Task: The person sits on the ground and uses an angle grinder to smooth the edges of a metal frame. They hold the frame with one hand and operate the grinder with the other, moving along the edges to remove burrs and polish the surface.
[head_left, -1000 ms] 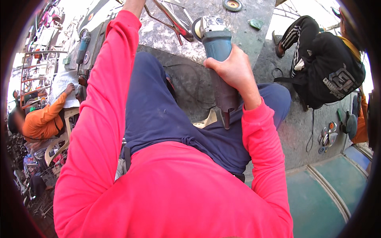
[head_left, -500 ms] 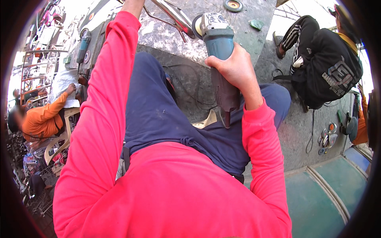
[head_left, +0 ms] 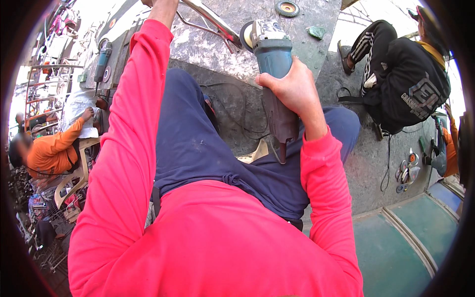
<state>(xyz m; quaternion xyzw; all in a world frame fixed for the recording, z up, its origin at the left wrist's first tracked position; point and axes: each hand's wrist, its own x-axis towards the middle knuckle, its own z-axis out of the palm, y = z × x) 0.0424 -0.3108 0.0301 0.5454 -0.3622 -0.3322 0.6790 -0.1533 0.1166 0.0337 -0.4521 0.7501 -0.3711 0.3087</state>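
Grey, worn floor (head_left: pixel 363 171) spreads around the person's navy trousers (head_left: pixel 198 133), with a scuffed sheet (head_left: pixel 205 49) beyond the knees; nearest, over the right thigh, hangs the dark tail of an angle grinder (head_left: pixel 273 57), its long axis running away from the lap and leaning slightly left toward its head; the right hand (head_left: pixel 292 89) is wrapped around the body from the right, thumb laid across the top; past it, the pale disc (head_left: pixel 246 36) stands on the left side of the head, edge toward the viewer.

Just left of that disc ends a shiny metal tube (head_left: pixel 213 17), slanting from upper left down to the right; disc and tube end meet or nearly meet, and contact cannot be told; the left hand (head_left: pixel 159 3) is cut by the upper edge, near the tube's far visible part, so its grip cannot be told; the right hand is nearer the tube's close end.

Farther off lie an abrasive wheel (head_left: pixel 287 8) and a green lump (head_left: pixel 316 32).
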